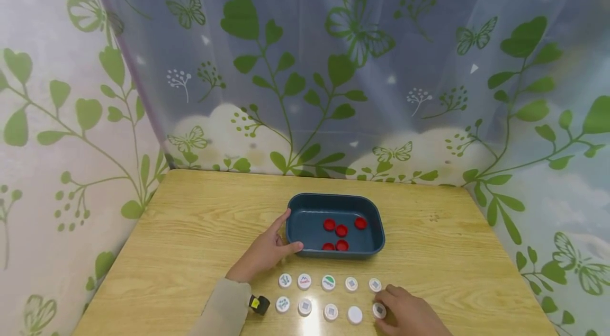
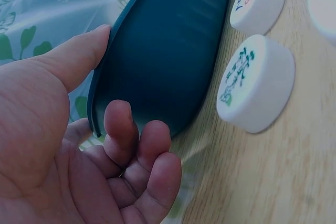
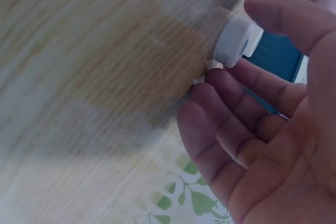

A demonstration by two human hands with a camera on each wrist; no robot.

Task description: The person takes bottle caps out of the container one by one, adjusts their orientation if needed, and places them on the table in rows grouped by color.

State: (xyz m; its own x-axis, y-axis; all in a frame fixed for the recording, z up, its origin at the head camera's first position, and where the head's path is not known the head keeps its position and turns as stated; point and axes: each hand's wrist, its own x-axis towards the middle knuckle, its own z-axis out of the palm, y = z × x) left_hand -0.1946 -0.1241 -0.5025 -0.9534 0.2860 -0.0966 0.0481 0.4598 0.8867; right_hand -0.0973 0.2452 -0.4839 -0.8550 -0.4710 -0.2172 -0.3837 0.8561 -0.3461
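My left hand (image 1: 267,251) grips the left end of a dark blue rectangular tray (image 1: 376,241). In the left wrist view its rim passes between thumb and index finger, with the other fingers curled below. Several red bottle caps (image 1: 341,230) lie in the tray. At the right end of the near row, my right hand (image 1: 410,312) has thumb and index finger on either side of a white bottle cap (image 1: 379,310), pinching it at the table. In the right wrist view the remaining fingers (image 3: 202,124) extend beside that cap (image 3: 231,40).
Between the hands, white caps printed with logos and codes form two rows, including a green-marked cap (image 1: 328,282) and a plain one (image 1: 355,315). A small black object with a yellow mark (image 1: 259,304) sits by the left sleeve. Patterned curtains (image 1: 305,87) border the wooden table (image 1: 200,219).
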